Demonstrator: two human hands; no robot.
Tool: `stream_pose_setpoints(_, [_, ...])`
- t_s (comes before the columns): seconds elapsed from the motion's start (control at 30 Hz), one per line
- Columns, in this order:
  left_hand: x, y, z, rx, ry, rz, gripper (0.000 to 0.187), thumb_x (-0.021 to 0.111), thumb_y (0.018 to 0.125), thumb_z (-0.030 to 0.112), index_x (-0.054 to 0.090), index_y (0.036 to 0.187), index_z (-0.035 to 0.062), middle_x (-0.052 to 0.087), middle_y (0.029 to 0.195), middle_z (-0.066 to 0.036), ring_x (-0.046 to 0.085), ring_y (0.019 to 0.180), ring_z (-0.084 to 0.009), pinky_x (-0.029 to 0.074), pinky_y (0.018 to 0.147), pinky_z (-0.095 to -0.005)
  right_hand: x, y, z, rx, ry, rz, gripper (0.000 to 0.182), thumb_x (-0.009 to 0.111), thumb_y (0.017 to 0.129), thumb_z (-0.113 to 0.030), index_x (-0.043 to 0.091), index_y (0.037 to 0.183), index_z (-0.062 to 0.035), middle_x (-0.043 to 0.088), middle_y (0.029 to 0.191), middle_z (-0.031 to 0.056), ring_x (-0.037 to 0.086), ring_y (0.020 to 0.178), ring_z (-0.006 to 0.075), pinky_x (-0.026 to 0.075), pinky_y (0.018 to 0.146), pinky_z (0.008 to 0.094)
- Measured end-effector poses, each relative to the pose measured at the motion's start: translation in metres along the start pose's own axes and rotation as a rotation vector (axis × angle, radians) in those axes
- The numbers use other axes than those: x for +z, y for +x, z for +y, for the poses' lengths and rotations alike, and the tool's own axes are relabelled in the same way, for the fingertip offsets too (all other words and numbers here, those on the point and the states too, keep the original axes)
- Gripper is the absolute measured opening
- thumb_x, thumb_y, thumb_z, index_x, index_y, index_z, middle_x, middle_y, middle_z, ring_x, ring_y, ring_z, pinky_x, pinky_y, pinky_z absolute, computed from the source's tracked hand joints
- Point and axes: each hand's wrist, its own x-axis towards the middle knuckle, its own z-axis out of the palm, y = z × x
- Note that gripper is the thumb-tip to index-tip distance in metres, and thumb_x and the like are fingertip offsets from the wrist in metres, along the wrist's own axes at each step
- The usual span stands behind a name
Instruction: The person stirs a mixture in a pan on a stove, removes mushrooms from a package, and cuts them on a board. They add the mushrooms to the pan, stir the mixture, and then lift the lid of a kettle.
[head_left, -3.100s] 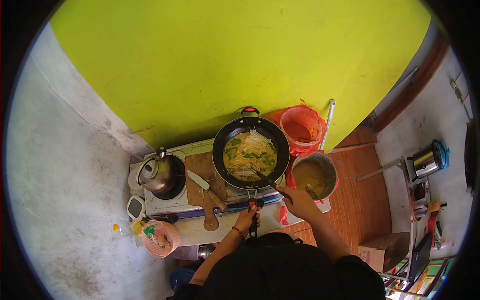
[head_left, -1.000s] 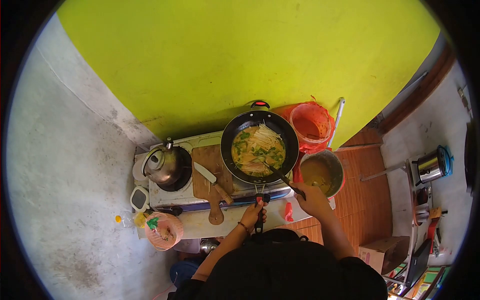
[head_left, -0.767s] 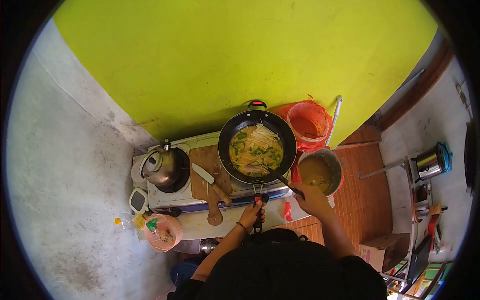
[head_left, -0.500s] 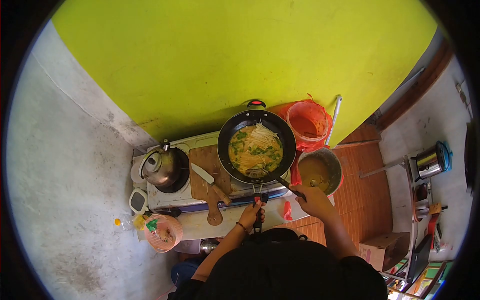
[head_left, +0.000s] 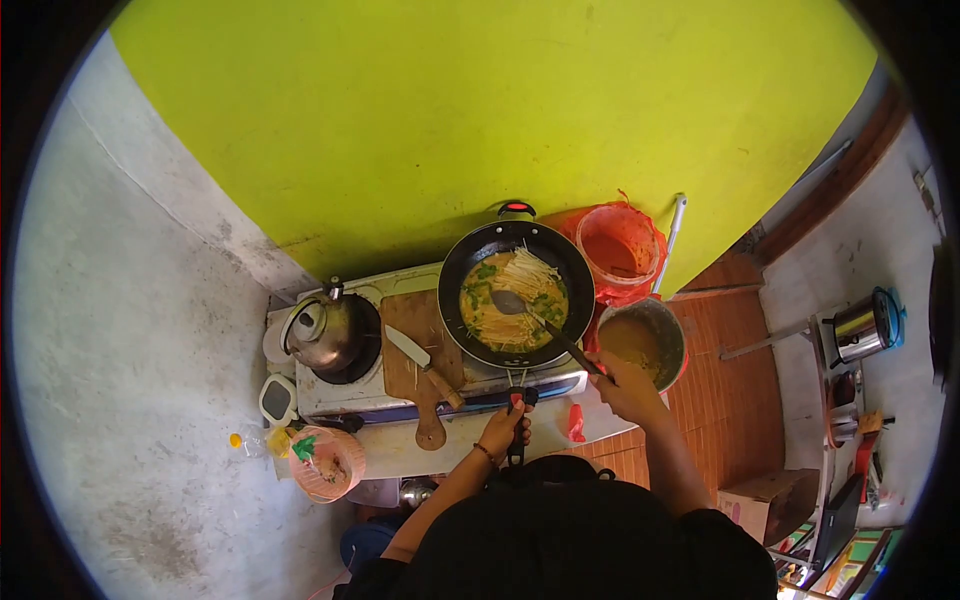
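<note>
A black wok (head_left: 462, 262) sits on the stove's right side, holding yellowish broth with green leaves and pale enoki mushrooms (head_left: 528, 270). My left hand (head_left: 499, 432) is wrapped round the wok handle (head_left: 517, 448). In my right hand (head_left: 626, 388) is the dark handle of a ladle (head_left: 509, 302), whose bowl rests over the food near the middle of the wok. Left of the wok lies a wooden cutting board (head_left: 430, 432), with a knife (head_left: 408, 347) on it.
A metal kettle (head_left: 322, 335) stands on the left burner. Right of the wok are a red-lined tub (head_left: 612, 250) and a pot of yellowish liquid (head_left: 632, 340). A pink basket (head_left: 340, 482) sits at the counter's left front. A cardboard box (head_left: 752, 508) is on the right.
The ladle's bowl has moved up and left from the wok's lower edge to the middle of the food. My right hand has shifted slightly right; my left hand keeps its hold.
</note>
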Motion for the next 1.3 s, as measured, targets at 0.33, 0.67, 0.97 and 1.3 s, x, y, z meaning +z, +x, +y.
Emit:
stream_pose_setpoints(0.33, [-0.004, 0.002, -0.001, -0.008, -0.009, -0.019, 0.039, 0.051, 0.094, 0.043, 0.05, 0.107, 0.0066, 0.05, 0.073, 0.0, 0.051, 0.061, -0.0118, 0.045, 0.057, -0.027, 0.036, 0.015, 0.021, 0.397, 0.453, -0.249, 0.029, 0.042, 0.096, -0.019, 0.047, 0.121, -0.0043, 0.052, 0.056, 0.0047, 0.043, 0.035, 0.0103, 0.033, 0.033, 0.0251])
stream_pose_setpoints(0.67, [-0.005, 0.002, -0.001, -0.015, -0.002, -0.015, 0.039, 0.051, 0.094, 0.043, 0.05, 0.108, 0.0068, 0.049, 0.074, 0.001, 0.05, 0.062, -0.0114, 0.044, 0.058, -0.0266, 0.039, 0.02, 0.031, 0.419, 0.405, -0.267, 0.031, 0.047, 0.093, -0.02, 0.049, 0.122, -0.0079, 0.056, 0.058, 0.006, 0.048, 0.039, 0.0119, 0.036, 0.036, 0.0274])
stream_pose_setpoints(0.97, [-0.005, 0.0, 0.0, 0.001, 0.004, -0.034, 0.038, 0.051, 0.094, 0.043, 0.051, 0.107, 0.0075, 0.05, 0.074, 0.002, 0.05, 0.062, -0.0105, 0.045, 0.058, -0.0259, 0.034, 0.017, 0.024, 0.306, 0.36, -0.148, 0.03, 0.046, 0.095, -0.02, 0.053, 0.12, -0.0045, 0.05, 0.054, 0.0028, 0.043, 0.035, 0.0094, 0.032, 0.033, 0.0244])
stream_pose_setpoints(1.3, [-0.006, 0.002, 0.0, -0.013, 0.014, -0.017, 0.038, 0.051, 0.094, 0.043, 0.05, 0.108, 0.0071, 0.05, 0.073, 0.001, 0.05, 0.061, -0.0108, 0.045, 0.058, -0.0272, 0.033, 0.025, 0.023, 0.442, 0.574, -0.182, 0.029, 0.045, 0.094, -0.017, 0.053, 0.118, -0.0037, 0.053, 0.055, 0.0052, 0.041, 0.034, 0.0093, 0.031, 0.032, 0.0242])
